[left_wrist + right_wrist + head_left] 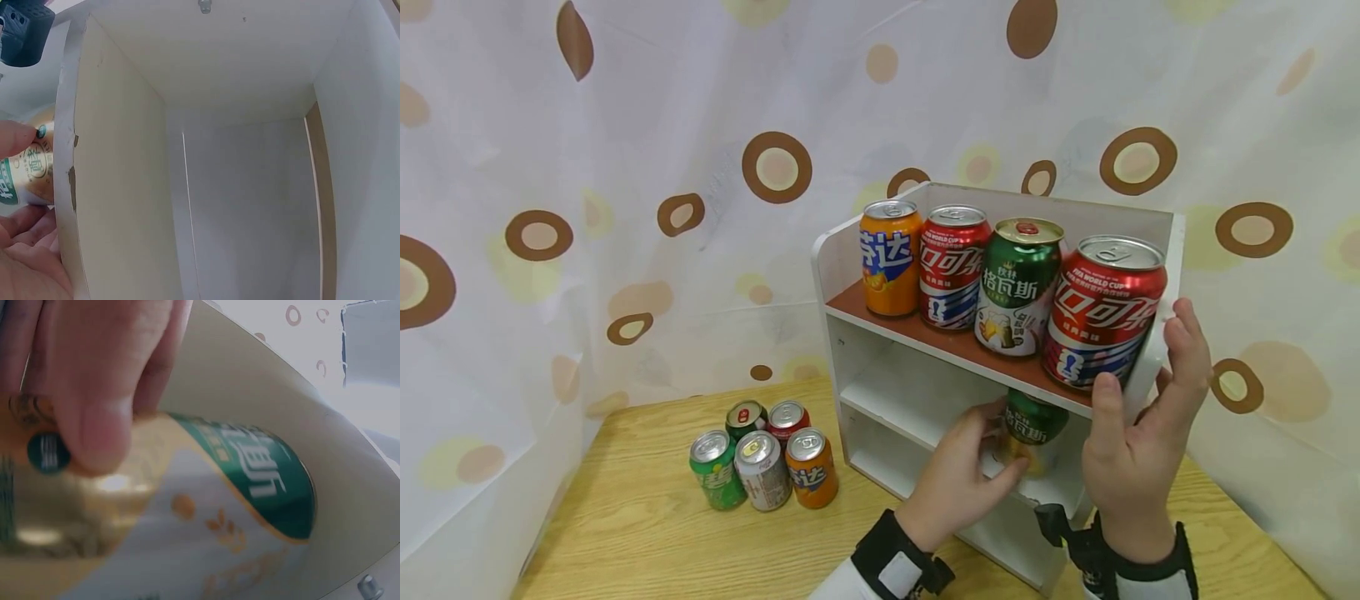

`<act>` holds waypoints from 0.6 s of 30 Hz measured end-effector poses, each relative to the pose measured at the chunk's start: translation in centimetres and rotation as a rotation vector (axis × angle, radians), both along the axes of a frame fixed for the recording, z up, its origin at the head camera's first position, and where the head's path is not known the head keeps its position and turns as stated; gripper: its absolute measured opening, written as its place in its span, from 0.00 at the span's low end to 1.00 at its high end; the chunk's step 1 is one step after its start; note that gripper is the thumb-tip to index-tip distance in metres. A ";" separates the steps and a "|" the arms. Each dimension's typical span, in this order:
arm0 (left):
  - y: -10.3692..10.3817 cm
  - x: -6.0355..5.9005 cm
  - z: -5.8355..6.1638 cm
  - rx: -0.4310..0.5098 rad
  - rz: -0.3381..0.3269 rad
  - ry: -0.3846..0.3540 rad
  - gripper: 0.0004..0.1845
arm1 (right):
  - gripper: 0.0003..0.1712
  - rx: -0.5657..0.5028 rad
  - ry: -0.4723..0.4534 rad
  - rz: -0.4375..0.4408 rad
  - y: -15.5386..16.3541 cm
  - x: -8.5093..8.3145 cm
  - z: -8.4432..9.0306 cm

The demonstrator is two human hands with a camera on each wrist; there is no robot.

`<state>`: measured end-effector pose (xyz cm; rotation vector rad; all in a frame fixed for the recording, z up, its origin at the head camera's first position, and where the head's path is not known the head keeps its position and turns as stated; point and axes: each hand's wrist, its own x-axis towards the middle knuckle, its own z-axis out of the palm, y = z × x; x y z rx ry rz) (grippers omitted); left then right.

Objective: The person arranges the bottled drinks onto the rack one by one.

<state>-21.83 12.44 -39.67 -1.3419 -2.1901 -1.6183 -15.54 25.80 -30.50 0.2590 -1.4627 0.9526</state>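
Up close, the left hand (955, 479) curled around a green can (1033, 421) on the middle level of the white shelf (880, 392), while the right hand (1138, 442) gripped the shelf's side wall. Four cans (1015, 279) stood on the brown top level. Five small cans (763, 462) sat together on the wooden table (625, 525). Behind hung a dotted curtain (700, 167).

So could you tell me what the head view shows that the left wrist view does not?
Only the head view shows four cans on the top shelf, five cans on the table, and the right hand gripping the rack's side. Only the left wrist view shows the bare white compartment inside. Both show the left hand holding the green and gold can.
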 end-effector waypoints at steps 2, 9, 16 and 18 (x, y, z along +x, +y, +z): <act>0.1 0.0 0.1 -0.020 0.005 0.000 0.34 | 0.29 -0.001 -0.002 0.001 0.0 0.0 0.0; 0.4 0.2 0.4 -0.058 0.004 -0.043 0.33 | 0.29 0.003 0.006 0.009 0.0 0.0 0.1; 0.9 0.2 0.6 -0.064 0.018 -0.023 0.33 | 0.29 0.011 0.006 0.008 0.1 0.0 0.0; 1.0 0.2 0.6 -0.067 0.017 -0.017 0.33 | 0.29 0.014 0.000 0.005 0.2 0.0 0.0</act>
